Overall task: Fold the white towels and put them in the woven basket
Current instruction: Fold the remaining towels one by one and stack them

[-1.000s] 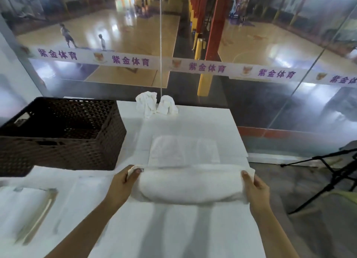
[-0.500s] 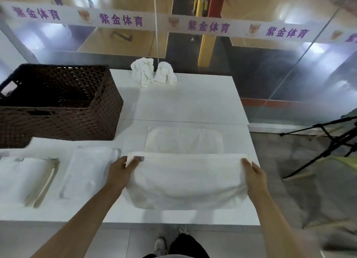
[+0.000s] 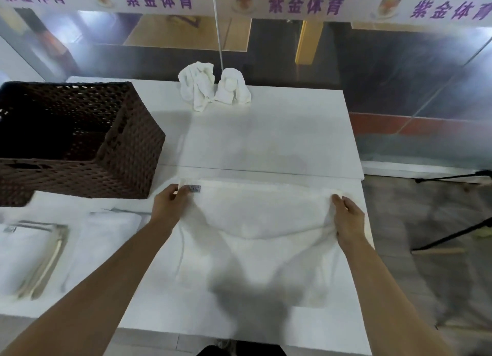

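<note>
Two bare forearms with no sleeves, left hand (image 3: 170,205) and right hand (image 3: 347,217) ungloved, no rings

white towel (image 3: 255,222), dark brown open-weave basket (image 3: 127,153), white table (image 3: 279,137), purple-lettered white banner (image 3: 306,5)

My left hand (image 3: 170,204) covers the far left corner of the white towel (image 3: 261,222), and the small label (image 3: 193,188) beside my fingers is too small to read. My right hand (image 3: 347,217) hides the fold bunched under its grip. The woven basket (image 3: 127,153) is cut off by the picture's left edge, its inside too dark to make out. The folded towels (image 3: 29,254) at the table's (image 3: 279,137) left edge are cut off too. The floor (image 3: 439,275) is blurred.
</note>
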`<state>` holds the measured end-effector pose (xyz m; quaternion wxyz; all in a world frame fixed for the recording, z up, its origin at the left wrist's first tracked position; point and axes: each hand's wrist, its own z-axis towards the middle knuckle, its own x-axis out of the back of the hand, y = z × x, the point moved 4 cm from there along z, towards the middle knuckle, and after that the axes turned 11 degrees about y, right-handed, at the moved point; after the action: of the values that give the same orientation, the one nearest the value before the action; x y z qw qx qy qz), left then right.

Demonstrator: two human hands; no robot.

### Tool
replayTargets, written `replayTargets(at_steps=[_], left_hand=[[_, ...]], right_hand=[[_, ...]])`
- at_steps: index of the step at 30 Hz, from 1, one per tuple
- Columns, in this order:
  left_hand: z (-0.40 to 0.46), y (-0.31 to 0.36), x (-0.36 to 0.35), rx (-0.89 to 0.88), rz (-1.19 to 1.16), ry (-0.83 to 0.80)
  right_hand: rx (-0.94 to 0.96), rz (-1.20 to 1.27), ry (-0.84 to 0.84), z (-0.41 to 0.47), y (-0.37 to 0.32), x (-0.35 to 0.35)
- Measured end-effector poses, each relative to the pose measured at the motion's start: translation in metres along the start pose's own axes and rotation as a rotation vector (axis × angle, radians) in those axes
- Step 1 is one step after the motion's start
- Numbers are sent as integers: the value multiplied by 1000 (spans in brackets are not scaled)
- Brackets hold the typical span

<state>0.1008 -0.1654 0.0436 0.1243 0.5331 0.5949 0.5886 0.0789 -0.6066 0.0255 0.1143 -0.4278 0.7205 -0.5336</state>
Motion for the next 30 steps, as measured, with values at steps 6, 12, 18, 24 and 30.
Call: replayTargets(at_steps=[6,12,18,24,30], left_hand=[[44,-8,-44,33,17,53],[67,-27,-75,38,40,58],[63,-50,-74,4,210,34],[3,-104,-69,-213,522,-254],[-59,-166,-41,-420,833,-379]], right_hand=[[-21,-98,-14,52,11,-36],[-37,-165,-26,80,26,-52],[12,-297,-7,85,39,-55],[34,-533,-100,55,83,-44],[144,-732,-135,-6,133,-7]])
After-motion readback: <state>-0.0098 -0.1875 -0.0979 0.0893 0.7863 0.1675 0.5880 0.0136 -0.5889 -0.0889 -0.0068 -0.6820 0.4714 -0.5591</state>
